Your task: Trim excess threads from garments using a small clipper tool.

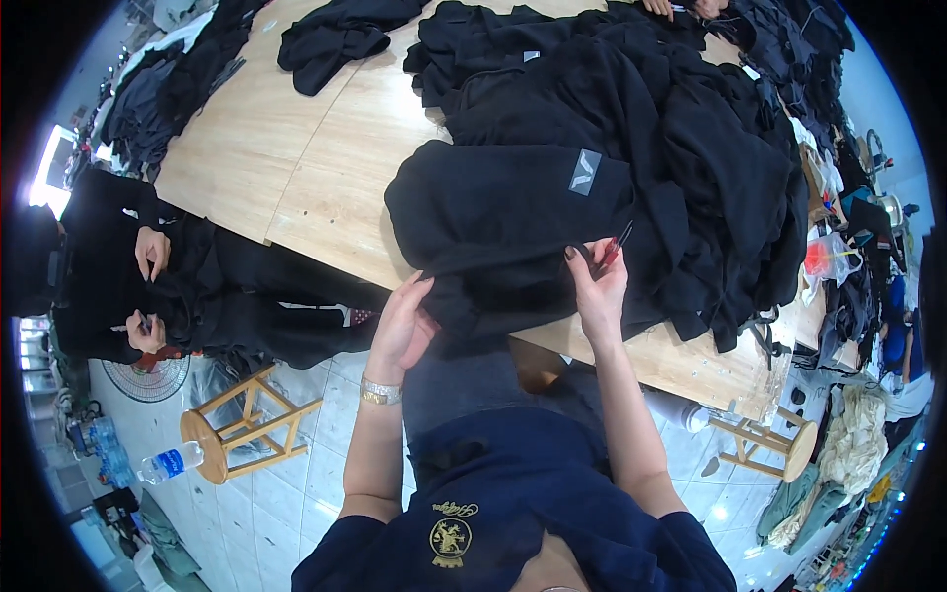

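A black garment [493,202] with a grey rectangular patch lies in front of me at the table's near edge, its lower part hanging over. My left hand [402,326], with a metal watch on the wrist, grips the garment's near left edge between thumb and fingers. At the near right edge, my right hand [602,291] pinches the cloth. That same hand also holds small red-handled thread snips [612,255], their dark tip pointing up and away. The fingertips of both hands are partly hidden by cloth.
A pile of black garments [631,109] covers the table's [326,187] far right. To the left, a co-worker's hands [150,255] handle black cloth. More hands [681,8] show at the far edge. Wooden stools [222,444] stand on the floor, a water bottle [173,462] beside one.
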A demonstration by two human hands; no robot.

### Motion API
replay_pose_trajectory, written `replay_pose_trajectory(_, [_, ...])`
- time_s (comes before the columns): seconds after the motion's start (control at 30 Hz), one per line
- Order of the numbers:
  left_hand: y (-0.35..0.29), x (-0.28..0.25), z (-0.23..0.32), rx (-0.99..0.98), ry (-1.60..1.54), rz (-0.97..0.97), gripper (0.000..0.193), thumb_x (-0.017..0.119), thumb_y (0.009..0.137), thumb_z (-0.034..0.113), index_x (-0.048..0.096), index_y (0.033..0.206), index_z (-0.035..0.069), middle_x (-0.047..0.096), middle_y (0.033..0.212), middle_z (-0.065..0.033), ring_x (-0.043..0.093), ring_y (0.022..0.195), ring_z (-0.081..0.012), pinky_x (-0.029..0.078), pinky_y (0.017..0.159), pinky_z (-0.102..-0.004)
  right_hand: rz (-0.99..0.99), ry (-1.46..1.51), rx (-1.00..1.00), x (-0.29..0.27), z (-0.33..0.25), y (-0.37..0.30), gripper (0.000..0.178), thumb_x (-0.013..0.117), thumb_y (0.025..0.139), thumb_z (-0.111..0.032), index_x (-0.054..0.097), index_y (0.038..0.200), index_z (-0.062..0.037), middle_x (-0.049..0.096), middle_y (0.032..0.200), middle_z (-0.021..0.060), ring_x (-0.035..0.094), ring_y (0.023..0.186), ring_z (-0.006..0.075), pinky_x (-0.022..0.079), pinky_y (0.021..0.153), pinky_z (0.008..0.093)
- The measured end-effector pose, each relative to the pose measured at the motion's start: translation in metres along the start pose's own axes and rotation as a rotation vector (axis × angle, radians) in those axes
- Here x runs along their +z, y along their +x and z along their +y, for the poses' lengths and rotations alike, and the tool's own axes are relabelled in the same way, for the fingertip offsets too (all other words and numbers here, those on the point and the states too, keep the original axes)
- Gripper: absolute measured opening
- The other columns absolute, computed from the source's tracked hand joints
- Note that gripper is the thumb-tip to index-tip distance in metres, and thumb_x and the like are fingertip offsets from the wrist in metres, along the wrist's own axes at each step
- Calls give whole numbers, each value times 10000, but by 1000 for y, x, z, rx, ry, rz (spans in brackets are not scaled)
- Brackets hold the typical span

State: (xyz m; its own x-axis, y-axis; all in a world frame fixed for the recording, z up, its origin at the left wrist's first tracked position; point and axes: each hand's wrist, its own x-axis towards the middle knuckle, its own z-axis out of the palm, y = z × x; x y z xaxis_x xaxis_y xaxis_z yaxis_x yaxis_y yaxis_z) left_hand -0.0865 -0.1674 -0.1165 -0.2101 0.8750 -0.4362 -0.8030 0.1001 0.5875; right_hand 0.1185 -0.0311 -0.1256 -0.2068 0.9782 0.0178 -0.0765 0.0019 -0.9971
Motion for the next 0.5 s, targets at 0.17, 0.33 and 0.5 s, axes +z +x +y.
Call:
replay_pose_trajectory(0.17, [-16,20,2,41,-117,-218,293,496,922,113,508,1196,10,601,1108,-98,593,983,-184,472,872,-317,17,-82,-14,-1,5,-2,312,648,824,-11,354,791,-111,441,765,-23,408,678,28,348,598,178])
replay_pose_trajectory(0.33, [-26,41,0,288,349,-165,513,590,781,-119,457,1268,-28,569,1064,-52,548,932,-103,446,853,-223,12,6,-21,0,-1,-8,312,650,820,-10,357,792,-111,431,762,-28,409,680,34,347,611,173])
replay_pose_trajectory(0.5, [-31,55,3,288,383,-148,617,566,794,-117,345,1358,2,546,1077,-54,554,878,-95,479,774,-224,14,129,-26,1,-9,-12,322,664,792,-20,353,783,-102,441,749,-13,408,654,41,363,592,188])
